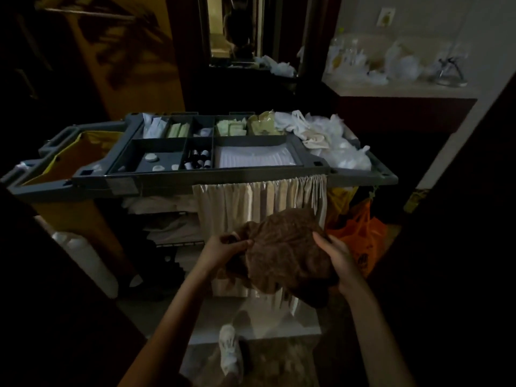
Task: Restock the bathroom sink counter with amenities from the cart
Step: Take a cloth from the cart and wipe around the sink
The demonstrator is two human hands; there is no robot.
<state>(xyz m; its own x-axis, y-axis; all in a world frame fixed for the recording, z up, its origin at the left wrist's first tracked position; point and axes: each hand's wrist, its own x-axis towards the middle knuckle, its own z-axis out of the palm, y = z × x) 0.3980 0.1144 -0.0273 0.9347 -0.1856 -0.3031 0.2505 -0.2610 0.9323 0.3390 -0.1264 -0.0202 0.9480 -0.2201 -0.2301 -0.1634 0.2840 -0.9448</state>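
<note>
Both hands, left hand and right hand, are gripping opposite edges of crumpled brown terry cloth before grey cart; probably soft, light, floppy, best held bunched.

Grey cart upright just beyond left hand and right hand, whose fingers grip brown cloth. Top tray split into compartments. Small dark white-capped bottles jumbled, up-left of fingers. Pale green sachets in back row (print unreadable). Sink counter far up-right of fingers, strewn with white wrappers.
</note>
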